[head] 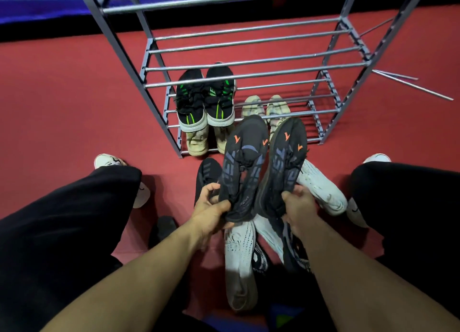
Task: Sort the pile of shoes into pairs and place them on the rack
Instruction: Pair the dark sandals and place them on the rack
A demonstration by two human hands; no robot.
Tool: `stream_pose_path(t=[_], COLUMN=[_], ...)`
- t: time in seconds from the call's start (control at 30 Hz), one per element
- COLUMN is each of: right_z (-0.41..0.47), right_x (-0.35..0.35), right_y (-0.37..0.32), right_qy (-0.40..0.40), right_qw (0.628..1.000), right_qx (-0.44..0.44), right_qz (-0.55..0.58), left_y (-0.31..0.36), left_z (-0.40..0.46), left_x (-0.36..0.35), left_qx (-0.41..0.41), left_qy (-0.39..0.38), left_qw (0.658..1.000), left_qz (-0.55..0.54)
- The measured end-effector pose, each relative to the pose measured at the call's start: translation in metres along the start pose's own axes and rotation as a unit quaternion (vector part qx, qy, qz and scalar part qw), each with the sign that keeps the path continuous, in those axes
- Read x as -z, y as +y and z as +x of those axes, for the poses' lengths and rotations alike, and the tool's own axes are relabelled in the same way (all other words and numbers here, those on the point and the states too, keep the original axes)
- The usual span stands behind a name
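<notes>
I hold a pair of black sneakers with orange marks up in front of the rack, toes pointing away. My left hand (212, 208) grips the heel of the left black sneaker (245, 162). My right hand (297, 205) grips the heel of the right black sneaker (286, 162). The grey metal rack (254, 61) stands ahead. On it sit a black-and-green pair (205, 100), a beige pair (199, 141) below, and a cream pair (265, 107), partly hidden by the held shoes.
On the red floor below my hands lie white sneakers (240, 257) (321, 185), another black shoe (206, 175) and a black-and-grey shoe (292, 247). My legs in black trousers (64, 227) flank the pile. Loose metal rods (408, 84) lie right of the rack.
</notes>
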State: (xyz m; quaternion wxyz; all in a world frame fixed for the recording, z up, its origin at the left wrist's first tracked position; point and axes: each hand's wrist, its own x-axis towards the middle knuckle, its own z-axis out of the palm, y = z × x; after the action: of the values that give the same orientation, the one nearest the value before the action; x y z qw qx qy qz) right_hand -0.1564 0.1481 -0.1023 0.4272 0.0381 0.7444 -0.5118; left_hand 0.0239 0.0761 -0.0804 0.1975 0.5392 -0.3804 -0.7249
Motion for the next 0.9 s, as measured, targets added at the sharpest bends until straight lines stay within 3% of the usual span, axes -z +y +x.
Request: stream_pose_path(t=[0.13,0.33,0.57,0.77,0.9], right_z=[0.026,0.082,0.206,0.177,0.196], right_x=[0.012,0.022,0.005,-0.024,-0.035], right_y=[-0.055,-0.160,-0.215,-0.238,-0.248], right_qy=[0.005,0.010,0.059,0.091,0.063], right_qw=[0.995,0.977,0.958,0.942,0.920], right_qx=[0.084,0.153,0.150,0.151,0.143], right_qz=[-0.049,-0.150,-0.238,-0.284,-0.358], left_y=[0.032,0.093,0.135,0.150,0.156], left_z=[0.024,0.074,0.147,0.194,0.217], left_x=[-0.030,-0.092,-0.124,-0.134,-0.142], left_qx=[-0.051,-0.030,0.012,-0.006,-0.022], left_qy=[-0.012,0.012,0.004,0.036,0.046], left_qw=[0.999,0.999,0.999,0.999,0.999], left_qz=[0.001,-0.016,-0.032,-0.033,0.014])
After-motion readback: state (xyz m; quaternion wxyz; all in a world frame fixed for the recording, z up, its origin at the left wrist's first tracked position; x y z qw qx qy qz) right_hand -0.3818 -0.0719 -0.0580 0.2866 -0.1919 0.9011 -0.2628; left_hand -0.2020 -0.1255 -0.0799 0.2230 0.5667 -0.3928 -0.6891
